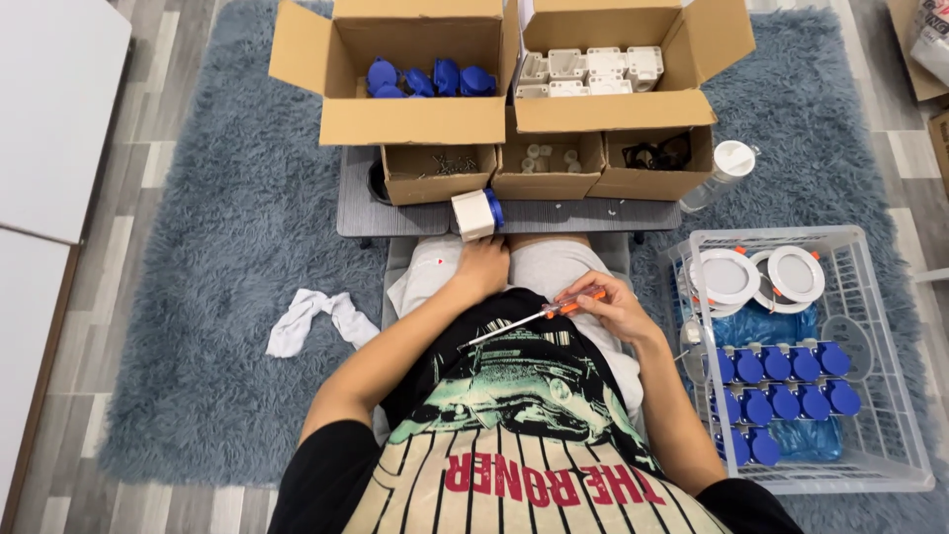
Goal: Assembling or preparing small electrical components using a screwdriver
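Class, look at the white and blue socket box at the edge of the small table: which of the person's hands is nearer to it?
Left. The left hand rests on the lap just below the socket box, almost touching it. The right hand is farther off, lower and to the right, holding an orange-handled screwdriver.

Lying across most of floor: shaggy grey-blue rug [227, 247]. Showing around rug edges: grey wood-look floor planks [109, 297]. Standing at left: white panel [49, 109] with wooden edge. Sitting on rug at centre: low grey table [395, 220]. Falling evenly from above: soft indoor light, casting only faint shadows. Resting on rug, left of centre: crumpled white cloth [316, 318].
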